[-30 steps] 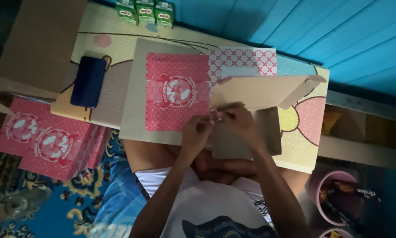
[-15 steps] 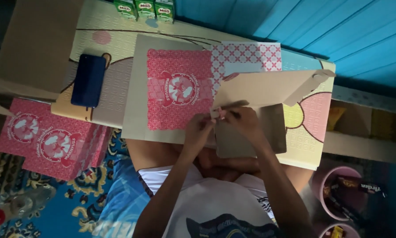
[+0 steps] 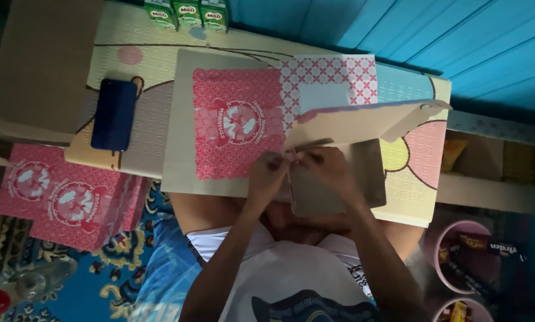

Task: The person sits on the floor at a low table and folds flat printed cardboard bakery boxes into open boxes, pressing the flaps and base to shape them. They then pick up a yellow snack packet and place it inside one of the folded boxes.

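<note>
Left hand (image 3: pixel 266 173) and right hand (image 3: pixel 324 169): both bent inward over the lap, fingers pinched shut on a flap of the cardboard box (image 3: pixel 339 161), near edge of the desk (image 3: pixel 124 71). Phone (image 3: pixel 114 114) left; drink cartons (image 3: pixel 187 13) far.

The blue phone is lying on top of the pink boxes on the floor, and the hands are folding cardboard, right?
Not quite. The head view shows the blue phone lying on the pale mat, apart from the pink boxes. The left hand and right hand are indeed on the cardboard.
</note>
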